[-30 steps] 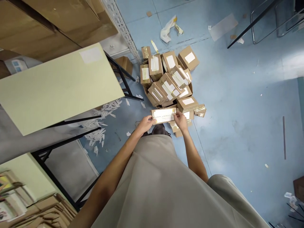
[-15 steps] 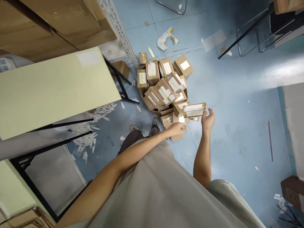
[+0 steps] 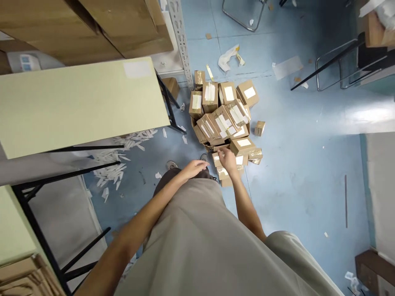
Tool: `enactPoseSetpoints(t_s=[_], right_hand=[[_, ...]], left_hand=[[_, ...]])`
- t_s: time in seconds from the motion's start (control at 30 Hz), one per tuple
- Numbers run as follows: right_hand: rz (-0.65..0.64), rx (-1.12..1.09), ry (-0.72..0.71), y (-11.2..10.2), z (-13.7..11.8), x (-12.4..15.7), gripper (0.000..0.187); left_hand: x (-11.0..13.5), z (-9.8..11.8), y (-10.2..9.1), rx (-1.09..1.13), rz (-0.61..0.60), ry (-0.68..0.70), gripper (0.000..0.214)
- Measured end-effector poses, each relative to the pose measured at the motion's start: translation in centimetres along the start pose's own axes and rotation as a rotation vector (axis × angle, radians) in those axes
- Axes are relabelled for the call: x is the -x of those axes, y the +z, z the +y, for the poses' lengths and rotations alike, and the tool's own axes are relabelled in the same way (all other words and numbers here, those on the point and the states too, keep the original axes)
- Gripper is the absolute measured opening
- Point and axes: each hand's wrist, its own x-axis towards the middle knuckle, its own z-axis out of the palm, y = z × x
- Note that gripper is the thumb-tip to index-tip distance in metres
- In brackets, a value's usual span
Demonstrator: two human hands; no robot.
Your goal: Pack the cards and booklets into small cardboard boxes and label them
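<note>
Over the front of a heap of small brown cartons, my right hand (image 3: 227,159) is bent downward with its fingers apart and nothing held. A taped carton (image 3: 217,160) lies just under its fingertips; whether they touch is hard to tell. My left hand (image 3: 196,167) hovers to the left, in front of my legs, fingers loosely stretched and empty. Behind the hands, labelled cartons (image 3: 224,123) lie jumbled in and around a larger open box. One small carton (image 3: 259,128) sits by itself on the floor to the right of the heap.
A pale yellow table (image 3: 83,102) with black legs stands at left, near a shelf post (image 3: 180,37). Paper strips (image 3: 111,164) lie heaped beneath it. Scraps litter the blue floor (image 3: 302,176). Metal-legged furniture (image 3: 330,61) is at upper right.
The carton my right hand was holding has been let go. That hand has moved left over the heap; my left hand has drawn back left. A lone carton now shows on the floor.
</note>
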Motion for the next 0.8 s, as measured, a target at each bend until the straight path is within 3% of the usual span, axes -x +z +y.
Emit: enactPoseSetpoints(t_s=[0.23, 0.4, 0.63, 0.8], right_hand=[[-0.138, 0.122, -0.187, 5.9, -10.3, -0.7, 0.023], [-0.219, 0.156, -0.341, 11.6, -19.7, -0.1, 0.027], [-0.344, 0.138, -0.597, 22.0, -33.2, 1.9, 0.034], [-0.454, 0.132, -0.751, 29.3, -41.6, 3.8, 0.042]], left_hand=[[5.1, -1.0, -8.0, 0.2, 0.111, 0.113, 0.07], [10.3, -2.1, -15.6, 0.346, 0.265, 0.284, 0.07], [21.2, -7.2, -27.5, 0.547, 0.555, 0.403, 0.069], [28.4, -11.7, -33.4, 0.7, 0.825, 0.418, 0.066]])
